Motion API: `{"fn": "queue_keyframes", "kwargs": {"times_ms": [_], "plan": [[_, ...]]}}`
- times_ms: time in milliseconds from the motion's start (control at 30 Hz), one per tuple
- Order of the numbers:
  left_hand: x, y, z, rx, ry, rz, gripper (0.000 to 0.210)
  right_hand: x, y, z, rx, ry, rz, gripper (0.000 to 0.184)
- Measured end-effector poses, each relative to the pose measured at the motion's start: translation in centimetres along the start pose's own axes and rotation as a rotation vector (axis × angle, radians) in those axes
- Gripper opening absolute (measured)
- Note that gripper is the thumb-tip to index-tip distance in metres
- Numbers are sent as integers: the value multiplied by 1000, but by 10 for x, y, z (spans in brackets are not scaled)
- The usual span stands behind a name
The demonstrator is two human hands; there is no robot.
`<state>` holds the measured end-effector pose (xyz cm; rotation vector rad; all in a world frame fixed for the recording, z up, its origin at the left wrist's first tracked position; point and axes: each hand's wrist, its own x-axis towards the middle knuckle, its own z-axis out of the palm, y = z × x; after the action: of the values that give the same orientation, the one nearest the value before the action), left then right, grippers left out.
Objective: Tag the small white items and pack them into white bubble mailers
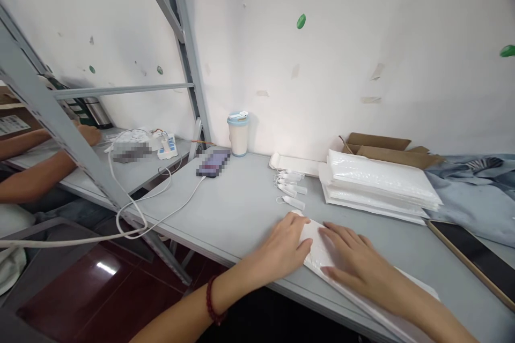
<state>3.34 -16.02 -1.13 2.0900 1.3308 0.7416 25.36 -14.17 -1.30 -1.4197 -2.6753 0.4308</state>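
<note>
A long white bubble-wrap packet [317, 241] lies slantwise along the front of the table under both hands. At its far left end, the fingers of my left hand [287, 244] curl over the edge, with the thumb on the near side. My right hand [358, 262] rests flat on the packet with its fingers spread. Just beyond the packet's tip lie several small white tags with string loops [293, 190]. A stack of similar white bubble packets [378, 179] stands behind my right hand. Part of the packet is hidden by my right forearm.
A white cup with a blue lid [238, 135] stands by the wall. A charging phone [213, 164] lies left, its white cable [177, 209] trailing off. Brown cardboard [378, 142], grey-blue cloth [475, 193] and a dark phone [475, 257] are right. A co-worker's arms [44, 166] show beyond the metal frame [72, 123].
</note>
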Motion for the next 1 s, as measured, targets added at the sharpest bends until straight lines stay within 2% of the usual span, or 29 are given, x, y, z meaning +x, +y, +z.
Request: {"fn": "queue_keyframes", "kwargs": {"times_ms": [133,233,267,333,433,533,633,733,867,933,1000], "plan": [[-4,5,0,-150,0,-87,46,1,-10,-17,24,-14,38,69],[-5,11,1,-308,-48,-175,49,-6,-22,-18,19,-122,24,97],[-5,13,1,-367,-66,-211,49,-9,-25,-16,0,-134,42,98],[-2,17,3,-490,-74,-278,49,-12,-28,-9,-30,-104,52,86],[3,21,5,-693,-5,-343,43,-14,-22,-3,-61,4,66,71],[8,23,8,-925,63,-380,37,-11,-12,-7,-68,15,65,72],[9,25,10,-1122,71,-406,37,-1,-5,-17,-65,-17,25,68],[8,27,12,-1118,21,-406,38,13,0,-24,-9,-39,-25,83],[8,24,14,-1033,-1,-315,31,26,7,-22,73,-84,-30,99],[10,21,15,-1054,-2,-264,29,28,8,-18,89,-37,-32,96],[12,19,14,-1041,7,-221,29,27,7,-13,80,66,-49,86]]}}
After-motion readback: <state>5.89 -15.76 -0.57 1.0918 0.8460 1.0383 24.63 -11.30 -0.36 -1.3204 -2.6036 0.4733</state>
